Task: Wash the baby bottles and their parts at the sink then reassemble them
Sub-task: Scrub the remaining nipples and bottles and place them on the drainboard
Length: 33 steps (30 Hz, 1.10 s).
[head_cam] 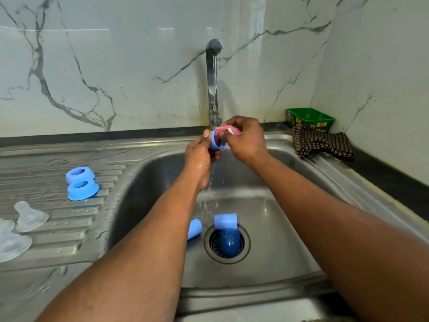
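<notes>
Under the running tap (214,66), my left hand (200,156) grips a blue bottle cap (217,141), its open side facing right. My right hand (245,138) pinches a pink and white scrub cloth (228,130) and pushes part of it into the cap. Two more blue caps lie in the sink basin (274,219): one (194,228) left of the drain, the other (227,233) over the drain strainer. On the drainboard (46,182) at left sit two blue collar rings (80,174) (83,190) and clear silicone nipples (29,216) (10,242).
Water falls from the tap into the basin. A green box (310,118) stands in the back right corner, with a brown checked cloth (320,142) draped over the sink's right rim. A marble wall backs the counter.
</notes>
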Available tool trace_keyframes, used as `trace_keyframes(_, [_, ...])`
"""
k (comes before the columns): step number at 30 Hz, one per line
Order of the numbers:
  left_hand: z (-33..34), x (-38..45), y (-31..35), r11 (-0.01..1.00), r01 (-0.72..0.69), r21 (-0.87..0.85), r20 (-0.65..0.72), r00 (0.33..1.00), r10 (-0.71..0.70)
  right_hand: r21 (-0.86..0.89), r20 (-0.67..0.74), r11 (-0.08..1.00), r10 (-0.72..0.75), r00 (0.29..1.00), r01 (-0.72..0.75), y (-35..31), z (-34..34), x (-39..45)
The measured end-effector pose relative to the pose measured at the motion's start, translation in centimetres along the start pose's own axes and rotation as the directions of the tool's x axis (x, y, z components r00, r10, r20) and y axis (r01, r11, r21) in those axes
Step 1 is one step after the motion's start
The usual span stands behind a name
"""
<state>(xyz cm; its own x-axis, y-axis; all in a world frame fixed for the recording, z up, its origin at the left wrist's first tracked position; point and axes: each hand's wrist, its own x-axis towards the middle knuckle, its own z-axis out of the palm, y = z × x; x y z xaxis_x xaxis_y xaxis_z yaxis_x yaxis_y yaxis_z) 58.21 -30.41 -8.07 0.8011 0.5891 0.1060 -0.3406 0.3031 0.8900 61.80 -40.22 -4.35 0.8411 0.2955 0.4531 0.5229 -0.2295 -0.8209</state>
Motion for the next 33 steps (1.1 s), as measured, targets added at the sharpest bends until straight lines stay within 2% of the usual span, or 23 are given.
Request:
trace_keyframes(2, [0.9,-0.3,-0.3,0.998,0.047,-0.034,-0.009,0.999,-0.047,-0.135,-0.063,0.991,-0.004,0.998,-0.004,0.2,0.0,-0.1])
trace_keyframes(5, [0.7,-0.1,-0.8,0.998,0.061,-0.021,-0.040,0.997,-0.062,-0.331,0.074,0.943,0.045,0.996,-0.018,0.2,0.4,-0.5])
trace_keyframes(8, [-0.5,0.5,-0.7,0.998,0.027,0.052,-0.091,0.996,-0.022,-0.259,0.245,0.965,0.036,0.969,0.030,-0.3,0.6,-0.3])
trace_keyframes(10, [-0.6,0.4,-0.2,0.994,-0.011,0.109,-0.081,0.996,0.020,-0.159,0.193,0.986,-0.009,0.981,0.040,-0.6,0.5,-0.3])
trace_keyframes(12, [0.2,0.1,-0.1,0.992,-0.019,0.125,-0.027,0.999,0.023,-0.169,0.032,0.985,-0.011,0.999,0.017,-0.4,0.0,-0.4])
trace_keyframes(14, [1.1,0.0,-0.5,0.994,-0.002,0.112,-0.004,1.000,0.002,-0.316,-0.029,0.949,-0.003,1.000,-0.006,-0.4,-0.3,-0.8])
trace_keyframes(16, [1.2,0.0,-1.1,0.996,0.019,0.092,-0.039,0.999,-0.015,-0.453,0.020,0.891,0.044,0.999,-0.030,-0.4,-0.1,-1.1])
trace_keyframes(18, [0.4,0.2,-1.2,0.998,0.026,0.064,-0.114,0.993,-0.019,-0.413,0.140,0.910,0.103,0.985,-0.037,-0.4,0.5,-0.8])
trace_keyframes(20, [-0.6,0.6,-0.8,0.998,0.031,0.049,-0.220,0.975,-0.019,-0.290,0.285,0.956,0.137,0.949,-0.051,-0.8,0.8,-0.5])
trace_keyframes(21, [-1.2,0.9,-0.6,0.997,0.032,0.064,-0.275,0.961,-0.013,-0.247,0.313,0.967,0.145,0.939,-0.067,-0.9,0.9,-0.4])
trace_keyframes(23, [-1.8,1.3,-0.4,0.995,0.034,0.092,-0.332,0.943,-0.002,-0.185,0.250,0.980,0.113,0.962,-0.067,-0.9,0.9,0.0])
trace_keyframes(25, [-1.4,1.1,-0.5,0.995,0.057,0.079,-0.295,0.955,-0.032,-0.208,0.113,0.978,0.045,0.993,-0.021,-0.7,1.0,-0.2])
trace_keyframes(27, [-0.5,0.6,-0.7,0.996,0.091,0.023,-0.182,0.980,-0.086,-0.333,0.068,0.942,-0.004,0.998,0.027,-0.4,1.1,-0.6])
trace_keyframes(29, [0.0,0.0,-0.7,0.992,0.126,-0.030,-0.084,0.988,-0.128,-0.402,0.098,0.913,-0.029,0.995,0.066,0.3,1.1,-0.9])
trace_keyframes(33, [0.0,-0.1,-0.5,0.993,0.116,-0.019,-0.091,0.989,-0.117,-0.311,0.241,0.949,0.039,0.970,0.039,0.8,0.9,-0.4])
